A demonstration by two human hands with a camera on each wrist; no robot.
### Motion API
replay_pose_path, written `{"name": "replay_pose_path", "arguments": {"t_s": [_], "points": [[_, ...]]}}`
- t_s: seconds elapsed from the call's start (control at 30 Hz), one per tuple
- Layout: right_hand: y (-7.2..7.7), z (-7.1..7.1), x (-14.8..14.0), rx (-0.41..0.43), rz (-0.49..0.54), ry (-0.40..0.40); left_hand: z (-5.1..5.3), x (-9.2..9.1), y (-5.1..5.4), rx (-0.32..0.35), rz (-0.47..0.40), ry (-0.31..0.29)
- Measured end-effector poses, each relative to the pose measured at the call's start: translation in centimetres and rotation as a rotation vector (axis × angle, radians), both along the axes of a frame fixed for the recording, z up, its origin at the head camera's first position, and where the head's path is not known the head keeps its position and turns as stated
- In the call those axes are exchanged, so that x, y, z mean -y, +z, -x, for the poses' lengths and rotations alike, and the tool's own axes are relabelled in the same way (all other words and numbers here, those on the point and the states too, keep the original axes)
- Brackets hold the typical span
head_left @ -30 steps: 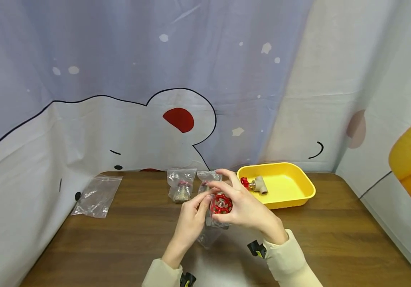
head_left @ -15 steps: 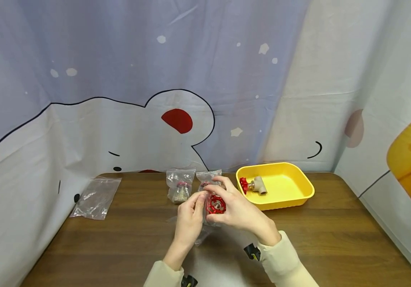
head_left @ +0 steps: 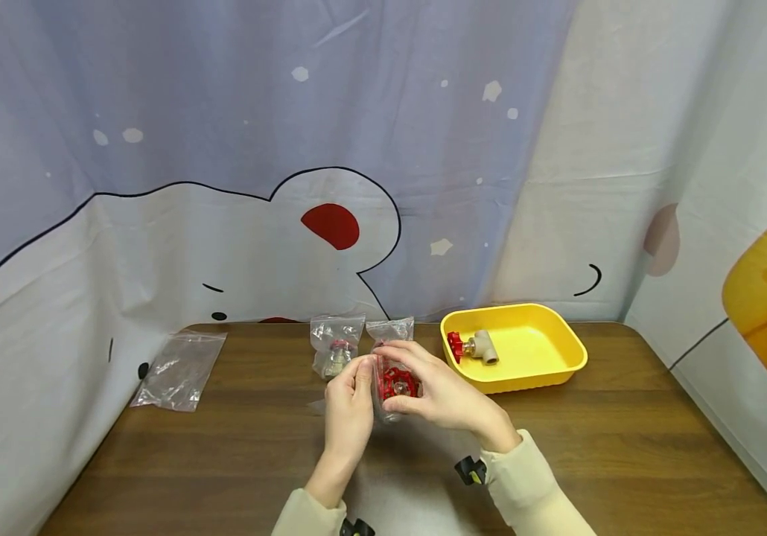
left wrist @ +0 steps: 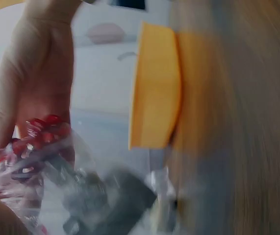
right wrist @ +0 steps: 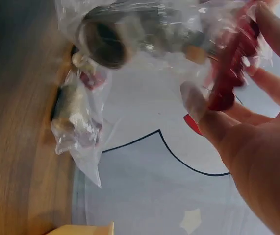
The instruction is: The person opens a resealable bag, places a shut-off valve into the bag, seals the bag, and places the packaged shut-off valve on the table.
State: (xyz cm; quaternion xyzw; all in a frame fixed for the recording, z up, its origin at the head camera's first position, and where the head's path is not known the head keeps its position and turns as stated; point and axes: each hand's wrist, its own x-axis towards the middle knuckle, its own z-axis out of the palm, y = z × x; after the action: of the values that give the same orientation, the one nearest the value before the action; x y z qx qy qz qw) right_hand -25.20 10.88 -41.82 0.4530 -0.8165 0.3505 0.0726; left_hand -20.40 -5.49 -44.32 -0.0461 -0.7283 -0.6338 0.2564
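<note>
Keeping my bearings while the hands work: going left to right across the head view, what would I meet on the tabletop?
Flat clear bag → bagged valve → second bag, partly hidden behind the right hand → yellow tray with a red-handled valve inside. Left out for overlap: the held red handwheel.

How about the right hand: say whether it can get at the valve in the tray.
Probably not as things stand: the right hand grips a bagged valve, though nothing covers the valve in the tray.

A curtained workspace, kind of room unclear: cartoon fabric [head_left: 223, 97] hangs around a wooden table [head_left: 223, 461].
</note>
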Motion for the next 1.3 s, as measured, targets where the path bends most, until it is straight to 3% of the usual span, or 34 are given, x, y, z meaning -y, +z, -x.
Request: {"name": "replay_pose_path", "arguments": {"t_s": [0.1, 0.27, 0.37, 0.57, 0.6, 0.67, 0.83, 0.9, 0.97, 1.07, 1.3], "points": [[-0.1, 0.0, -0.1, 0.026, 0.015, 0.013, 0.0, -0.1, 0.0, 0.029, -0.034, -0.017], [-0.1, 0.1, -0.2, -0.014, 0.036, 0.013, 0.1, -0.2, -0.2, 0.057, -0.053, -0.027], [0.1, 0.1, -0.3, -0.012, 0.07, -0.01, 0.1, -0.5, -0.1, 0.067, -0.124, -0.079], [-0.2, 0.6, -1.0, 0.05, 0.103, -0.14, 0.2, -0.9, -0.3, 0.097, -0.215, -0.148], [-0.4, 0.9, -1.3, 0.098, 0.102, -0.163, 0.3, -0.9, -0.4, 0.094, -0.225, -0.158], [-1.0, 1.3, -2.2, 0.288, 0.101, -0.148, 0.4, -1.0, -0.3, 0.081, -0.259, -0.176], [-3.6, 2.3, -3.3, 1.044, 0.211, 0.067, 0.4, -0.9, -0.1, 0.054, -0.28, -0.149], [-4.5, 2.5, -3.1, 1.232, 0.293, 0.147, 0.4, -0.9, -0.1, 0.051, -0.29, -0.153], [-5.2, 2.6, -2.9, 1.321, 0.372, 0.212, 0.4, -0.8, -0.1, 0.05, -0.313, -0.172], [-5.8, 2.6, -2.5, 1.36, 0.439, 0.29, 0.5, -0.7, 0.0, 0.046, -0.341, -0.173], [-5.9, 2.6, -1.7, 1.352, 0.497, 0.302, 0.6, -0.2, 0.1, 0.026, -0.399, -0.157]]}}
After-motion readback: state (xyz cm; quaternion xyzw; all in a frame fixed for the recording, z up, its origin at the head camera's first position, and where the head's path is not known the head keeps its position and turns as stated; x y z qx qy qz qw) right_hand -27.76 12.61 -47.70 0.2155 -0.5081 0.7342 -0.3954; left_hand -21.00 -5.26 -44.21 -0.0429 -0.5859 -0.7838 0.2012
